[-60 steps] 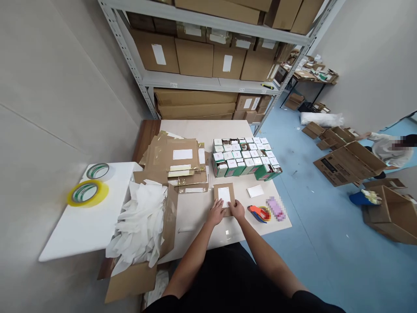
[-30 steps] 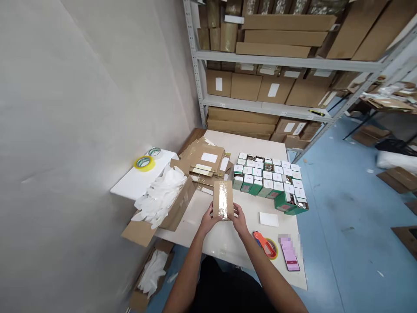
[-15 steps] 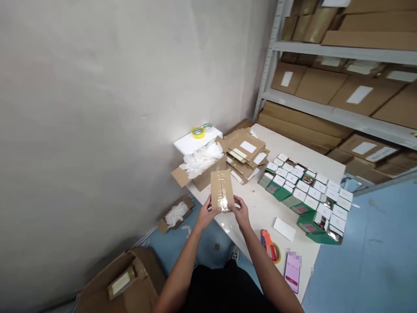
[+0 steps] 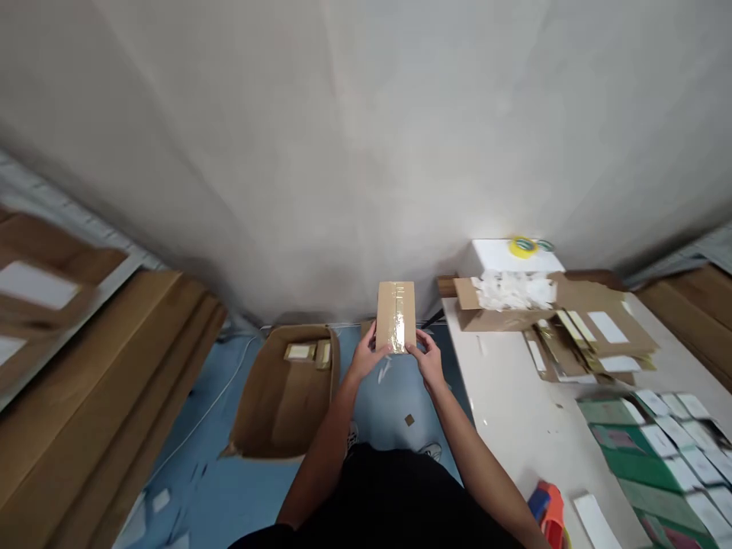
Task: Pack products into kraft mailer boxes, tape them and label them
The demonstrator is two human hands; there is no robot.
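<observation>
A small brown cardboard box point(image 4: 389, 309), with clear tape running down its middle seam, is held up in front of me between both hands. My left hand point(image 4: 364, 354) grips its lower left corner, thumb on the near face. On the lower right corner, my right hand point(image 4: 428, 358) grips it the same way. The box is over the floor, left of the white table point(image 4: 497, 396). To its lower left, a large open carton point(image 4: 280, 412) stands on the floor with a couple of small taped boxes point(image 4: 301, 351) inside.
On the table are a carton of white packing material point(image 4: 503, 316), flattened cardboard point(image 4: 623, 324), rows of green-and-white boxes point(image 4: 657, 450) and an orange tape dispenser point(image 4: 552, 511). A yellow tape roll point(image 4: 522, 246) lies on a white box behind. Shelved cartons point(image 4: 103, 381) stand at left.
My view and body have turned left, so the table now lies to the right and the large floor carton shows fully. The small box stays in both hands, swung away from the table.
</observation>
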